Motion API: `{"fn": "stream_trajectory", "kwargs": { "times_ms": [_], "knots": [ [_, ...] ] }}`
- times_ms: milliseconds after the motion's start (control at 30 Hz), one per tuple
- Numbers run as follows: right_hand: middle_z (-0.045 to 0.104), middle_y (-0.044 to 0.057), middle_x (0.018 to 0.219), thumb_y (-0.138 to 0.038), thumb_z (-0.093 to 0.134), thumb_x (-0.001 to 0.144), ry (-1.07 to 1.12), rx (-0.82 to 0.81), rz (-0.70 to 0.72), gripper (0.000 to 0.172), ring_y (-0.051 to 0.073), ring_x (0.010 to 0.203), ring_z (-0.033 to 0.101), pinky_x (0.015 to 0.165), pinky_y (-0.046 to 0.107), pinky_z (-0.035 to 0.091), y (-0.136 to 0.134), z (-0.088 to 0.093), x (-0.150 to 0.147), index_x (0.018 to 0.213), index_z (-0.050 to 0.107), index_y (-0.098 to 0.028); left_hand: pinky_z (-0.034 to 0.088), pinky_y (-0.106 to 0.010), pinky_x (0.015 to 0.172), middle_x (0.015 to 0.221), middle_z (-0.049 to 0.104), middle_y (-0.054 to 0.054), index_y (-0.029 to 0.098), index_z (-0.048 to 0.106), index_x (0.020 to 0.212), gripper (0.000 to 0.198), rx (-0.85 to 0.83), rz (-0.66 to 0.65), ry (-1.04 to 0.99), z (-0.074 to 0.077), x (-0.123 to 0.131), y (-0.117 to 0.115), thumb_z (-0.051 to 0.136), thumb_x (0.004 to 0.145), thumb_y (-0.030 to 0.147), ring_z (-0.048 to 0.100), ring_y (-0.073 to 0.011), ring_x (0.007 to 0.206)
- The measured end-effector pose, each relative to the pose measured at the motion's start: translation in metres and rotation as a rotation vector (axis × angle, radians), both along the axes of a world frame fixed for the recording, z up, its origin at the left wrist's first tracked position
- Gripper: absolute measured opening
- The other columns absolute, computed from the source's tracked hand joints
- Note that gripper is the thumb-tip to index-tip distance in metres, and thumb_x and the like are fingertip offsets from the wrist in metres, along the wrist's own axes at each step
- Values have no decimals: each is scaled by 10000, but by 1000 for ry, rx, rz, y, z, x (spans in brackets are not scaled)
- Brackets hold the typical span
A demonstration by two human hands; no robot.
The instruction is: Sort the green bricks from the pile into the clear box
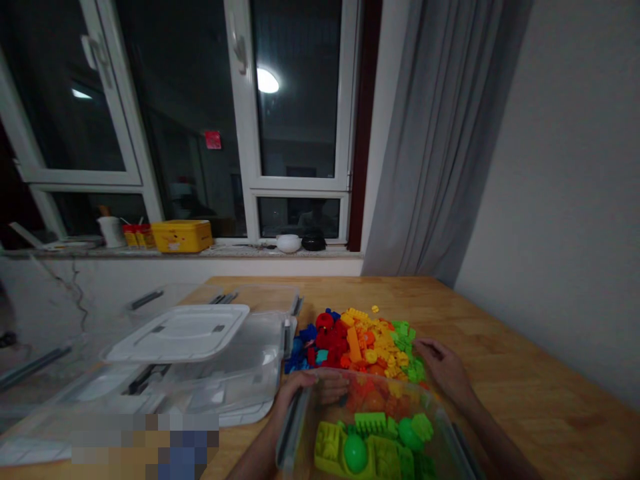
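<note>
Nothing's really readable here, fwiw. The yellow plastic box with a cartoon print [183, 235] on the windowsill has a little graphic on the front, but it's too blurry to make out. Same goes for the small red square sign [213, 139] showing in the dark window glass, and the red-and-yellow packets [137, 235] next to the box.

Down at the table, the left hand [300, 393] is clenched over the rim of a clear plastic storage bin with dark side latches [373, 407], fingers curled over the edge. The right hand [443, 370] sits open at the bin's far right corner, fingers spread toward the bricks, and I can't tell if it's actually gripping anything. The bin holds chunky green and yellow bricks [370, 443], with orange ones showing blurrily through the wall, and its near end is cut off by the frame.

Right behind it, on the honey-coloured wooden table [525, 373], is a heap of red, orange, yellow, green and blue plastic bricks [355, 347]. To the left, more clear bins [235, 373] overlap under a white plastic lid [175, 333]. The bottom-left has a pixelated blur patch [145, 447], so no idea what's there.
</note>
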State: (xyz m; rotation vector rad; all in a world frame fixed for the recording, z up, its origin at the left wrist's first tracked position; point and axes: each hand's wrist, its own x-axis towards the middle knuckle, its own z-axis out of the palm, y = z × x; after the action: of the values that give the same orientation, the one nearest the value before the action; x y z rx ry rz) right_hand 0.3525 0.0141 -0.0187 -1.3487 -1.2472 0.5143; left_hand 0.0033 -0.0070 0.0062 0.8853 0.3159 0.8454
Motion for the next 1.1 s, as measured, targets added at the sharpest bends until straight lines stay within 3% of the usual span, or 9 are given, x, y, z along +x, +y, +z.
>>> {"fn": "stream_trajectory", "kwargs": {
  "times_ms": [67, 167, 367, 667, 1100],
  "knots": [
    [702, 96, 949, -504, 575, 791, -243, 45, -93, 352, 270, 914, 615, 877, 403, 474, 9, -12, 13, 915, 706, -202, 332, -477, 1066, 1085, 719, -180, 48, 710, 1063, 471, -13, 2, 9, -1, -1, 1, 440, 736, 253, 630, -327, 1092],
    [667, 122, 1109, -462, 501, 833, -482, 95, -121, 403, 278, 1075, 576, 1004, 445, 407, 19, -30, 31, 1082, 670, -193, 329, -490, 1063, 1063, 722, -196, 41, 719, 1035, 477, -6, -3, 47, 1, -1, 1, 454, 709, 268, 635, -337, 1077],
    [589, 98, 1316, -408, 405, 897, -659, 22, -48, 413, 263, 1238, 503, 1072, 483, 312, 30, -52, 40, 1197, 615, -216, 302, -505, 1074, 1057, 723, -201, 42, 719, 1032, 484, 5, -18, 56, 1, -2, 0, 451, 710, 285, 618, -345, 1105],
    [742, 73, 992, -451, 555, 807, -533, 8, -68, 318, 304, 956, 618, 936, 461, 416, 28, -45, 33, 945, 721, -217, 295, -509, 1075, 1094, 711, -202, 45, 705, 1066, 484, 28, -31, 29, -1, -2, 1, 431, 736, 268, 603, -343, 1132],
    [756, 90, 861, -450, 659, 712, -307, 4, -36, 289, 287, 817, 686, 837, 439, 510, 24, -32, 25, 834, 726, -196, 278, -519, 1085, 1093, 709, -210, 33, 700, 1065, 479, 39, -56, 15, -3, -4, 3, 437, 735, 260, 557, -352, 1197]
  ]
}}
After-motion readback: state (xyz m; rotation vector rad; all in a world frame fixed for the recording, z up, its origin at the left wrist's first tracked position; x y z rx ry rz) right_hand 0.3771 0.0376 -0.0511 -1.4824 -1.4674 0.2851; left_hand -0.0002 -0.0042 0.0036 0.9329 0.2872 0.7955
